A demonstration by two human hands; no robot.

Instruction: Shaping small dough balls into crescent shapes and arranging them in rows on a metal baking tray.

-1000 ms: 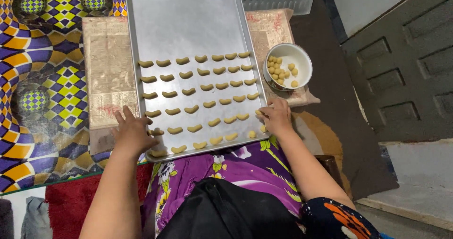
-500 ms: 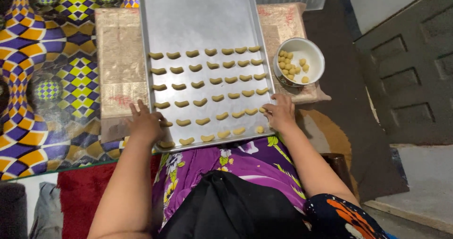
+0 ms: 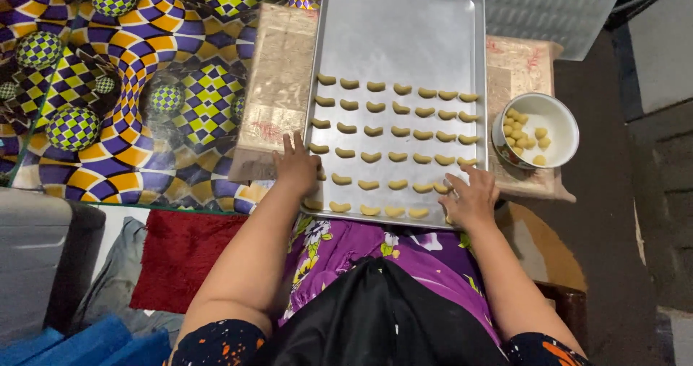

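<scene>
A large silver baking tray [image 3: 401, 34] lies on a low board in front of me. Several rows of crescent-shaped dough pieces [image 3: 395, 131] fill its near half. My left hand [image 3: 296, 165] rests flat on the tray's near left edge, fingers spread. At the near right corner my right hand [image 3: 471, 196] rests with its fingers over the edge, touching the dough pieces there. Whether either hand grips the rim is hard to tell. A white bowl [image 3: 559, 115] with small yellow dough balls stands to the right of the tray.
The tray sits on a beige patterned board [image 3: 278, 77]. A floor mat with a bright checkered swirl pattern [image 3: 130, 84] spreads to the left. A red cloth [image 3: 180, 254] and a grey box [image 3: 36, 258] lie at near left. Dark floor lies to the right.
The view has shifted, so the tray now sits further right and lower in the frame. Both hands stay at the tray's near corners.
</scene>
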